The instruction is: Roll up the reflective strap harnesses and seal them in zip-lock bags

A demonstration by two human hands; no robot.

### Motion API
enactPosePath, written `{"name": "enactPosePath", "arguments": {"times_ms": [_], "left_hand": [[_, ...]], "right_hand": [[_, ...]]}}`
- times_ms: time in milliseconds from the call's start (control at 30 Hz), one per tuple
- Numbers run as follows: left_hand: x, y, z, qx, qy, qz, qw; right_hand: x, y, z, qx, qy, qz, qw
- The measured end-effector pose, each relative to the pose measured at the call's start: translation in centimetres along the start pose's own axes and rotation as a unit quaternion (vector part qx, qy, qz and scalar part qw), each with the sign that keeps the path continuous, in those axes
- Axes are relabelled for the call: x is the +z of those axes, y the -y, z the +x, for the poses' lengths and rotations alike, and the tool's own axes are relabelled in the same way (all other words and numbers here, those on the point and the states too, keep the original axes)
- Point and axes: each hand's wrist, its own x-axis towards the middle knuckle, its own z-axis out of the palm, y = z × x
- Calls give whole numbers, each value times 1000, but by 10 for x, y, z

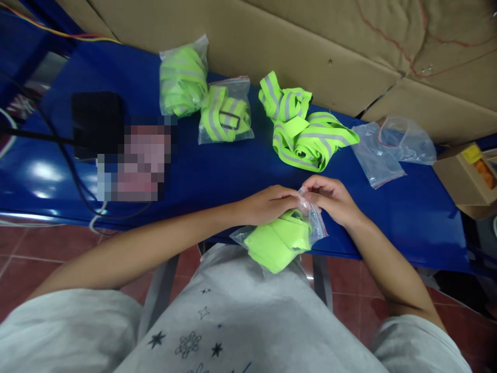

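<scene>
Clear zip bag (317, 223) with a red-lined mouth, holding a folded lime-yellow strap (272, 246), one wide flat fold facing up; plastic creased and bunched at the top, loose at the left corner; whether the seal is closed, cannot tell; bag sits at the near edge of the blue table (186, 176), its lower part overhanging towards the lap; left hand (274, 203) and right hand (330, 199) close together, both pinching the bag's mouth; just beyond the hands, a heap of loose reflective straps (310, 140) limits reach forward; blue surface shows between left forearm and two filled bags (225, 115) farther back; unfilled bags (378, 155) lie to the right, short of a cardboard box (466, 178); cardboard sheeting (272, 33) borders the far edge
</scene>
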Motion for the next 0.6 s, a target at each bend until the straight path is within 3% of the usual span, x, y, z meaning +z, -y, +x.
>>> {"name": "enactPosePath", "arguments": {"times_ms": [333, 600], "left_hand": [[-1, -1, 1, -25, 3, -4, 1000], [0, 0, 1, -19, 4, 21, 1000]], "right_hand": [[-2, 0, 0, 66, 4, 63, 996], [2, 1, 0, 26, -41, 1, 999]]}}
